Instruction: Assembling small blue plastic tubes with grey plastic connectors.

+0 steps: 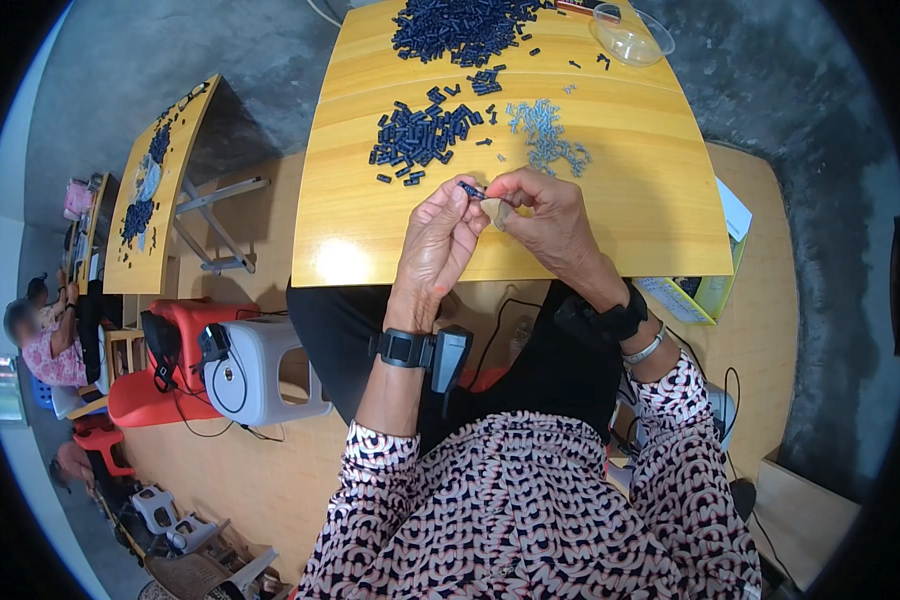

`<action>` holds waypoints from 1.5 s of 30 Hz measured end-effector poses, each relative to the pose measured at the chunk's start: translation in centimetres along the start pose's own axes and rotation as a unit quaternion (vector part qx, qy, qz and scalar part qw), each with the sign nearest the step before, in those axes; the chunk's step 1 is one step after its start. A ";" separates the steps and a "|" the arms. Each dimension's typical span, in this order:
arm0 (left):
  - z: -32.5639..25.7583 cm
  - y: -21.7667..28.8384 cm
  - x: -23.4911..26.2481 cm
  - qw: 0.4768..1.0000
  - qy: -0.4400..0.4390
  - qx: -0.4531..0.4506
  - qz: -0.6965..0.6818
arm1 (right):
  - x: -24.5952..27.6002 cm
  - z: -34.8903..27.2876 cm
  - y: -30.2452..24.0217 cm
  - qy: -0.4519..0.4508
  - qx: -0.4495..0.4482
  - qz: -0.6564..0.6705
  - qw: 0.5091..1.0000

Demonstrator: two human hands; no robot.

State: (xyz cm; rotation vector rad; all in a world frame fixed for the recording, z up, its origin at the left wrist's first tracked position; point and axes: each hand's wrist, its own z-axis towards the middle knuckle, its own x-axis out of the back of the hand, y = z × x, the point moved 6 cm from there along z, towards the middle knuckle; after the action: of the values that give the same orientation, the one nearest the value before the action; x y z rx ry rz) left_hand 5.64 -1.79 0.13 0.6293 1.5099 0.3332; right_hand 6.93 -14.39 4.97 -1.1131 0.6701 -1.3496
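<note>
On the table (660, 190), metal pieces (542, 130) lie right of plastic pieces (420, 138).

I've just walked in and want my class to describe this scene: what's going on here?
A seated person works at a yellow wooden table. Their left hand pinches a small dark piece, with the right hand close at its other end; what the right one grips is unclear. Beyond lie two dark piles and scattered silvery bits.

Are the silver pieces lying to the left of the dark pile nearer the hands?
No, the silver pieces lie to the right of that dark pile, on the same yellow table.
</note>
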 end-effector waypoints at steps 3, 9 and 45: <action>0.0 0.0 0.2 1.000 -0.008 -0.004 0.004 | -0.1 0.0 -0.2 -0.008 -0.013 -0.004 1.000; 0.1 0.0 0.1 1.000 -0.011 -0.002 0.016 | 0.1 -0.1 -0.1 -0.004 -0.015 -0.005 1.000; -0.2 -0.5 -0.3 0.997 -0.056 0.039 0.043 | 0.9 0.9 -2.3 -0.097 0.147 -0.019 0.984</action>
State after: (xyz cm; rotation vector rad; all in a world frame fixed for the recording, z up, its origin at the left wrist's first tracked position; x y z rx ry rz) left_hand 5.37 -2.34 0.12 0.7635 1.3969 0.3006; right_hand 6.97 -14.73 7.54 -1.0046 0.2964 -1.3024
